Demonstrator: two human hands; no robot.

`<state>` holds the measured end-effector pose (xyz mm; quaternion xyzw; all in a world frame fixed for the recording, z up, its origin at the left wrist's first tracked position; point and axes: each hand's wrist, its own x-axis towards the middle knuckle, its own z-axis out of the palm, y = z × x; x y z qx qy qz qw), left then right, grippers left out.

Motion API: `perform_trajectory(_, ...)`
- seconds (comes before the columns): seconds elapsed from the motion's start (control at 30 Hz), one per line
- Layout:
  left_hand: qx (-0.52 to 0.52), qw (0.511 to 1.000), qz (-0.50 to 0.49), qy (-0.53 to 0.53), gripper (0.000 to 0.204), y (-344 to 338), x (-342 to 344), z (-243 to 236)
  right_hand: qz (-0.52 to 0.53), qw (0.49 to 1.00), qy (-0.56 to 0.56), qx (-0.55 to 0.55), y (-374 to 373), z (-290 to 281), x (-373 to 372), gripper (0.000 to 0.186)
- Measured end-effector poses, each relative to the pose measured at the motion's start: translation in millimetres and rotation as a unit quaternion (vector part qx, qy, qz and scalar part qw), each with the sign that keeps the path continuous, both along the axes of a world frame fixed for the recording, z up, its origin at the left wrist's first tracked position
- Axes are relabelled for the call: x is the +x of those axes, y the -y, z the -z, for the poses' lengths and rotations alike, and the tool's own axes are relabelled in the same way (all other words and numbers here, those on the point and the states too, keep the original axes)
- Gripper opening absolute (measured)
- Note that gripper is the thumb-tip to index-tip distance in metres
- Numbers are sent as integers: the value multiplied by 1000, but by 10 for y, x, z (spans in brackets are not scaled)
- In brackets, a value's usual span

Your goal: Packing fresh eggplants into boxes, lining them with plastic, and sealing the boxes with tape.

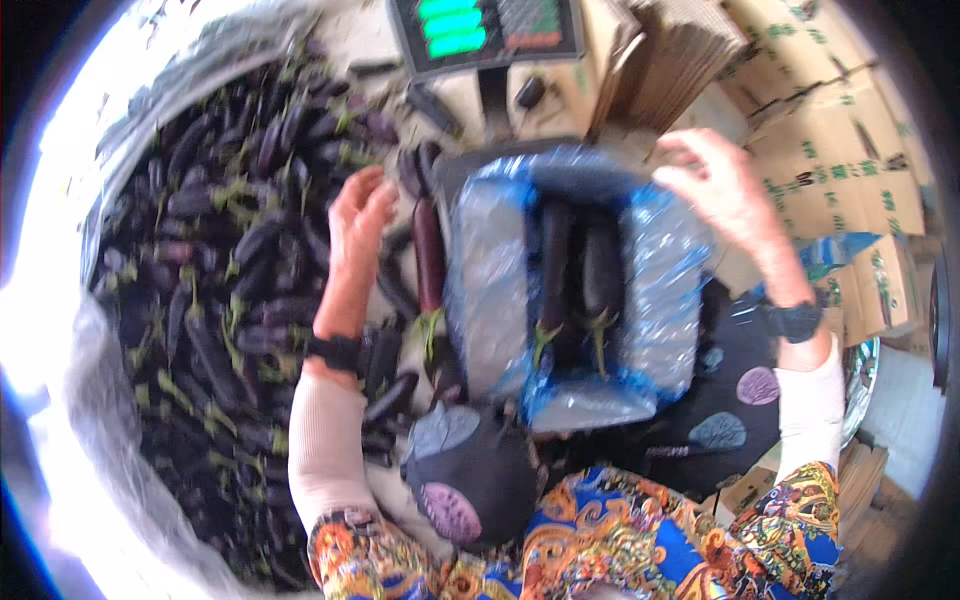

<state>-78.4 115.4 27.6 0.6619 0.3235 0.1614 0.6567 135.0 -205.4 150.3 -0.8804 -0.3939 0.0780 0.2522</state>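
Brown cardboard stack (668,65), one o'clock; I judge blue plastic liner (662,300) shields long dark-purple eggplants (602,265); left grip (362,210), right grip (715,185) unclenched.

scale display (487,35): green readout, blurred | cardboard (828,183): green print, illegible

Blue-lined box (490,300), centre of frame: clear from above, straight drop between splayed liner sides. Two eggplants (603,265) lie lengthwise inside, narrow gap between them. Scale display (487,38) on post (494,105), top centre, obstructs route past far edge; cardboard stack (665,60), upper right, likewise. Reddish eggplant (428,255) just beside box crowds lane toward heap (265,250) at left. Left hand (362,212), right hand (715,185) flank opening (middle lies between them).
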Motion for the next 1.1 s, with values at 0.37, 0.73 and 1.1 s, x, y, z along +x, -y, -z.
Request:
perform_trajectory(0.37, 46, 979, -80, -179, 31, -140, -1555, 1304, -142, 973, -119, -138, -305, 22, -583, 23)
perform_trajectory(0.73, 251, 918, -53, -303, 50, 270, -1177, 1526, -29, 956, -257, -136, -395, 604, -714, 46)
perform_trajectory(1.1, 178, 866, -22, -466, 58, 191, -855, 1731, 61, 905, -421, -13, -471, 842, -759, 55)
